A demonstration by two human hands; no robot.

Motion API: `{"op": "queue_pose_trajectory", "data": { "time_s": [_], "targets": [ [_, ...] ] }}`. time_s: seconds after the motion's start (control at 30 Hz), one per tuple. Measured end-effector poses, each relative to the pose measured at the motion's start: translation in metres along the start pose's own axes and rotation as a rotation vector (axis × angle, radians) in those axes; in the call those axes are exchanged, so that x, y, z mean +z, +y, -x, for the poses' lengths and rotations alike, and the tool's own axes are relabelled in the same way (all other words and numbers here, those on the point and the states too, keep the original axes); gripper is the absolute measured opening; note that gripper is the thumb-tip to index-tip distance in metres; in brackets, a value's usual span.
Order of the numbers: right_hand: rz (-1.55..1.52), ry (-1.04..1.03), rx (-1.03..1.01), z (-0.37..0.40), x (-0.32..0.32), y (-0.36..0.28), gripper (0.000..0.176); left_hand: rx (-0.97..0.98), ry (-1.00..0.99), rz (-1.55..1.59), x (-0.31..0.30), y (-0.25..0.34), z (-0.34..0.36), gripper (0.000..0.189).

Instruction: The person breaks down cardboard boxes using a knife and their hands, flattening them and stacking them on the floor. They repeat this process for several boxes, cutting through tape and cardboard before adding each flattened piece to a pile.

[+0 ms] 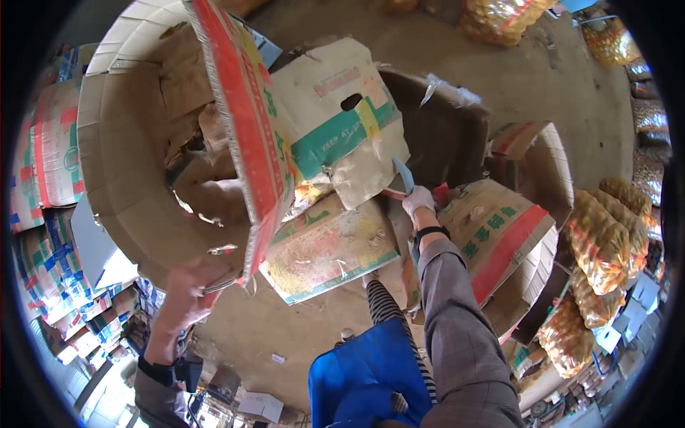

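Note:
My left hand (193, 289) is closed on the lower edge of a large, tilted cardboard box (265, 153) with a red stripe; its torn, hollow inside faces left. White-gloved, my right hand (419, 202) has its fingers curled at the corner of a box with a green band (342, 125). A flat blue-grey piece (404, 175) sticks up right at those fingertips; I cannot tell what it is. Under the flaps lies a stained cardboard panel (332, 250). Just right of the right hand stands a box with green lettering and a red stripe (492, 232).
Other opened boxes (546, 167) lie to the right. Net sacks of round, yellowish-brown produce (603, 239) line the right side, with another sack (503, 18) at the top. Stacked, printed cartons (61, 143) stand at left. A white box (260, 406) sits on the floor below.

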State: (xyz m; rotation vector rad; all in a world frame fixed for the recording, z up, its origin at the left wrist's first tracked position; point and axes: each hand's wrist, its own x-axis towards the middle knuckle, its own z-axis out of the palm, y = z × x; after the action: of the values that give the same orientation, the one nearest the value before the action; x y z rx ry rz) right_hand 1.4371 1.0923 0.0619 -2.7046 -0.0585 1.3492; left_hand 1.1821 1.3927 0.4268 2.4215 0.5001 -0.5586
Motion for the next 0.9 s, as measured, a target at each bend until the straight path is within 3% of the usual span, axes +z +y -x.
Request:
{"op": "queue_pose_trajectory", "data": {
  "time_s": [0.13,0.2,0.23,0.33,0.43,0.53,0.63,0.73,0.9],
  "targets": [
    [0.182,0.010,-0.104,0.029,0.012,0.049,0.033,0.076,0.049,0.067,0.037,0.016,0.028,0.022],
    [0.185,0.015,-0.129,0.049,0.012,0.078,0.031,0.066,0.007,0.041,0.052,0.039,0.042,0.023],
    [0.108,0.009,-0.090,0.064,0.012,0.081,0.030,-0.031,-0.035,0.078,0.057,0.043,0.054,0.024],
    [0.107,0.020,-0.129,0.095,0.020,0.124,0.029,0.016,0.020,0.038,0.108,0.031,0.104,0.025],
    [0.191,0.033,-0.132,0.142,0.032,0.167,0.027,-0.011,0.020,0.313,0.142,0.072,0.144,0.026],
    [0.113,0.029,-0.133,0.184,0.078,0.209,0.026,0.120,0.049,0.259,0.183,0.088,0.194,0.027],
    [0.169,-0.133,-0.098,0.255,0.082,0.237,0.028,0.130,-0.005,0.169,0.208,0.110,0.235,0.023],
    [0.343,-0.132,-0.182,0.266,0.113,0.269,0.030,0.143,-0.021,0.157,0.225,0.130,0.267,0.019],
    [0.432,-0.201,-0.240,0.292,0.098,0.284,0.031,0.010,-0.051,0.231,0.246,0.152,0.340,0.020]
  ]
}}
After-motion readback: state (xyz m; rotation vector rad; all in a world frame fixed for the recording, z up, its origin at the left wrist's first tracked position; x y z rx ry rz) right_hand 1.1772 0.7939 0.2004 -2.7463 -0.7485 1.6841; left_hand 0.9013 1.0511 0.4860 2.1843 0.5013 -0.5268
